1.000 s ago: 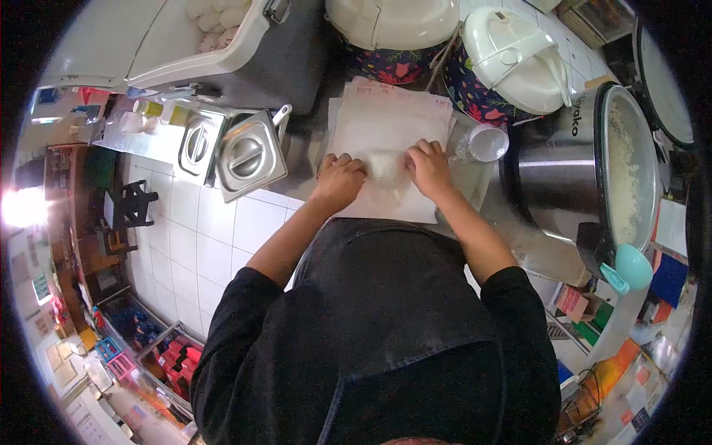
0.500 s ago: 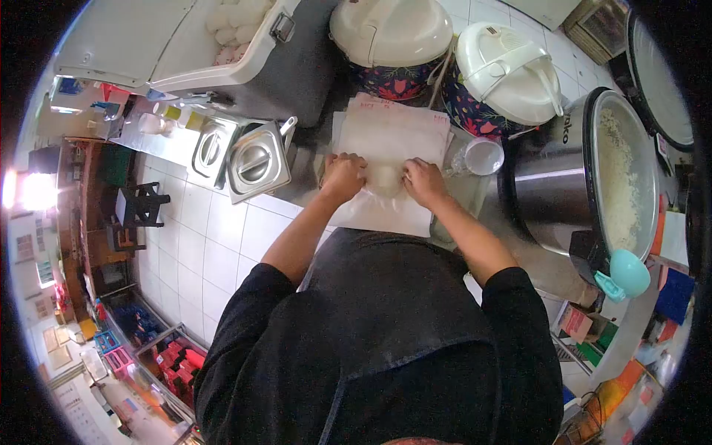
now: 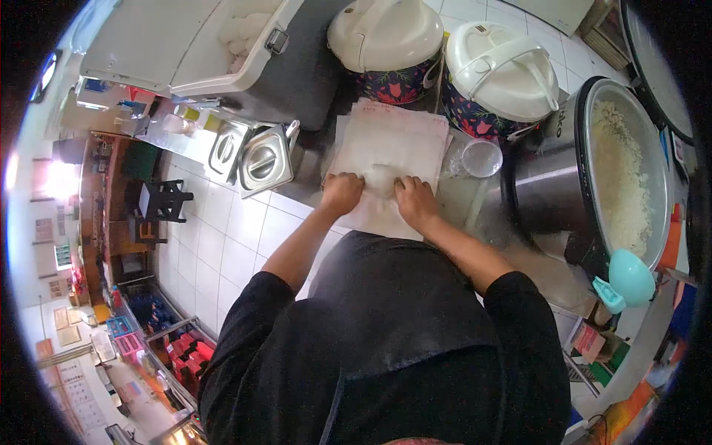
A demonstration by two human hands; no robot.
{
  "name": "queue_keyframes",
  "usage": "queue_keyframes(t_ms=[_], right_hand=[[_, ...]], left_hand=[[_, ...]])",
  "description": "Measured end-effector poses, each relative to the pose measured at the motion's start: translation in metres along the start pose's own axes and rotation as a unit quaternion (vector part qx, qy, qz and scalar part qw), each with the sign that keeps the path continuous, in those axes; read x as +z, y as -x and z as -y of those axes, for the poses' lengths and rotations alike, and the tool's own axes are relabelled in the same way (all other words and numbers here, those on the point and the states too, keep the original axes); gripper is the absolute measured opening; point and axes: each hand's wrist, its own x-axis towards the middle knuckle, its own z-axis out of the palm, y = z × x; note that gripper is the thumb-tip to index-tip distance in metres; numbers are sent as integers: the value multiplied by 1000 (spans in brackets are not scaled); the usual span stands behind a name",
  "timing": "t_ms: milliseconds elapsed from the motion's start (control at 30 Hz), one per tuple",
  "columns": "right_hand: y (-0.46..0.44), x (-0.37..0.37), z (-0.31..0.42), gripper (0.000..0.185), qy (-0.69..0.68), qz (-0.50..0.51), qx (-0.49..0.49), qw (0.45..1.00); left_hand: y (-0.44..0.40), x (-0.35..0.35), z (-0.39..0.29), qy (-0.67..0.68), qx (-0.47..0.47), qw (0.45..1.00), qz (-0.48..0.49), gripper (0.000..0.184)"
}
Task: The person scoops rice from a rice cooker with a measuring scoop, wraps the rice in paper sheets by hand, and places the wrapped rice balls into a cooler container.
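Observation:
A stack of pale paper sheets (image 3: 386,137) lies on the metal counter, with red print along its far edge. On it sits a whitish bundle (image 3: 380,180), its contents too blurred to tell. At its left side is my left hand (image 3: 343,193), fingers curled down. My right hand (image 3: 415,199) is curled at the bundle's right side. What the fingertips of either hand hold is hidden or too small to make out.
Right of the paper are a clear plastic cup (image 3: 482,159) and a large rice pot (image 3: 549,174) with a turquoise scoop (image 3: 630,278). Two patterned lidded containers (image 3: 486,104) stand behind. Left are steel lidded pans (image 3: 263,163) and a grey cooler (image 3: 285,89).
The camera view has turned and shifted. My right hand has moved slightly left and lower, nearer the bundle. Both hands stay beside the bundle.

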Motion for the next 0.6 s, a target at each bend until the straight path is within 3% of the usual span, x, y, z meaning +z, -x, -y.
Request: queue_keyframes(t_ms=[33,133,233,267,300,333,367,400,433,467,500,600], right_hand=[[-3,-3,-1,28,-22,29,13,999],[-28,-10,-3,30,-45,35,110,992],[-42,-20,-2,30,-109,72,173,976],[-39,-5,-8,30,-76,22,115,990],[-35,11,-10,30,-45,-33,54,997],[-39,-12,-2,33,-93,47,83,991],[-37,25,-23,35,-147,53,64,986],[-17,67,-40,33,-193,-151,-28,969],[-14,-13,-15,29,-505,27,138,851],[-2,-24,-23,22,-527,28,87,845],[10,-36,-30,17,-549,31,37,835],[39,-91,-19,16,-594,49,13,803]], left_hand=[[-6,-4,10,136,-3,990,-41,25],[-31,-26,9,154,-90,980,85,26],[-47,-22,8,71,-19,997,-21,47],[-57,5,15,39,2,996,-86,52],[-74,39,31,54,43,996,-54,67],[-81,43,29,29,124,991,-27,58],[-88,44,27,9,205,979,-2,50],[-93,80,34,230,236,942,-64,43],[-56,7,-4,318,97,943,19,46],[-9,-72,-28,301,136,944,24,45],[6,-73,-33,396,124,909,30,47],[65,-130,-83,480,148,863,51,41]])
